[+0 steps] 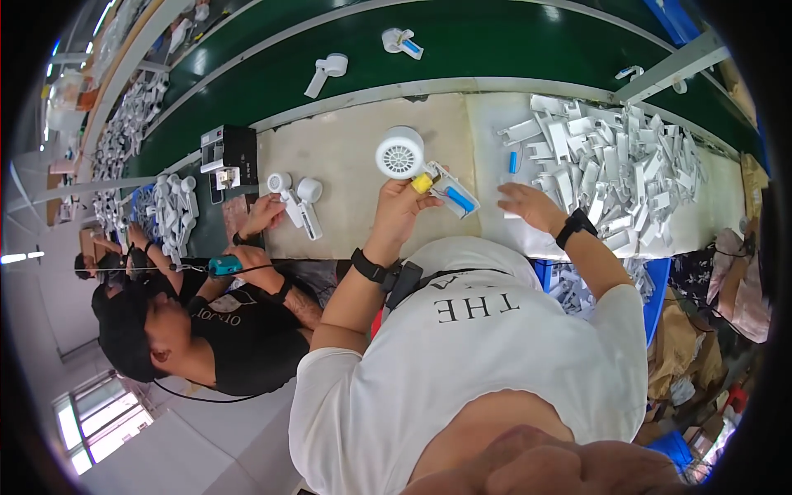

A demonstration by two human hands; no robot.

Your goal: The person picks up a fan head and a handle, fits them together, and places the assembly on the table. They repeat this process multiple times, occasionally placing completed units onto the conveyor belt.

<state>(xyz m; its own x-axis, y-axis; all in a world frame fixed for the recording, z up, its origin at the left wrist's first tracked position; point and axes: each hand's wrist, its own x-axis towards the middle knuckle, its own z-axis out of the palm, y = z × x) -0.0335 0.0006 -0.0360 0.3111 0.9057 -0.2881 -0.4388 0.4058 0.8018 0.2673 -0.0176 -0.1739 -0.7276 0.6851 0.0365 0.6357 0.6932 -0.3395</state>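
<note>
In my left hand (pixel 396 210) is a white handheld fan (pixel 401 152), its round grille facing up. The fan's handle is uncovered on one side and a blue cylindrical battery (pixel 459 198) shows inside it. Something yellow (pixel 422 183) sits at my left fingertips; whether it is a finger wrap or a part cannot be told. My right hand (pixel 530 206) is over the table with its fingers apart, just left of a heap of white plastic handle shells (pixel 610 173). Beyond that hand a loose blue battery (pixel 513 162) lies on the table.
Past the table runs a green conveyor (pixel 487 45) carrying several white fans. At left, a co-worker (pixel 223 330) handles two white fans (pixel 295 202) and a teal power tool (pixel 224 265). A black-and-white device (pixel 231 161) stands there. A blue bin (pixel 656 297) of parts is below the right table edge.
</note>
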